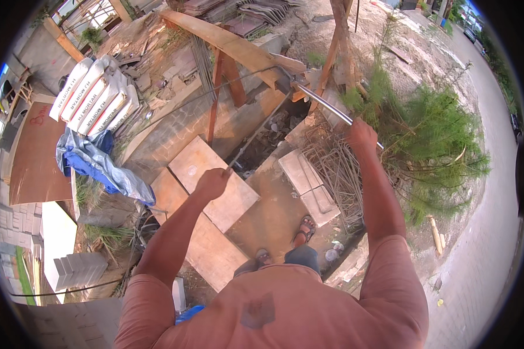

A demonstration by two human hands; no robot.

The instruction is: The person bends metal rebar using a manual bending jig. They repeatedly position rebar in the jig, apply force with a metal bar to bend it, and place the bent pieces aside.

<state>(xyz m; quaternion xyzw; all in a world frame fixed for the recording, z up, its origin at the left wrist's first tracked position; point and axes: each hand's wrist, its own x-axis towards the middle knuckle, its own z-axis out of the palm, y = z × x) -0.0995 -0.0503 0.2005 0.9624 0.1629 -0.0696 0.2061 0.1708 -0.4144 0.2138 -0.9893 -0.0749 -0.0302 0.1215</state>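
Note:
My left hand (212, 184) is closed around the near end of a thin steel rod (258, 132). The rod slants up and right to the end of a raised wooden plank (227, 42). My right hand (362, 137) grips a shiny metal pipe (326, 106) near its lower right end. The pipe's far end meets a dark metal piece (284, 82) at the plank's end, close to the rod's far end. How rod and pipe touch there is too small to make out. A pile of bent steel rods (335, 168) lies below my right forearm.
Pale flat boards (215, 183) lie before my feet, beside a debris-filled pit (273, 136). Wooden posts (339, 52) stand beyond the plank. A leafy green bush (431, 139) borders my right arm. Stacked white bags (96, 96) and a blue-grey tarp (102, 166) are at left.

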